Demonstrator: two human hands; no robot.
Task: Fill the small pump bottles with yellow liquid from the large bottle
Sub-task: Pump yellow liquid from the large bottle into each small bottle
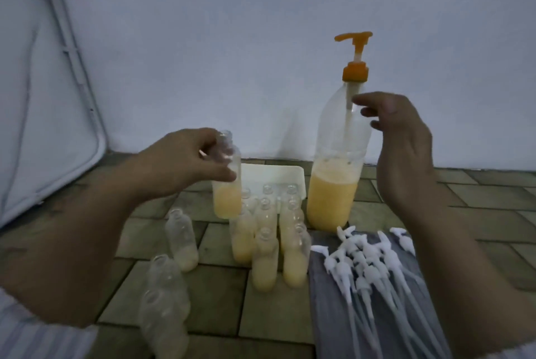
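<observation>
One small bottle (pixel 227 184) part-filled yellow, gripped by left hand (pixel 185 160); right hand (pixel 401 138) fingers loose

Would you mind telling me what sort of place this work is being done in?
Probably a home or small workshop floor, not a factory: bottles stand on paving-like floor tiles against a plain white wall, with pump heads on a grey cloth.
</observation>
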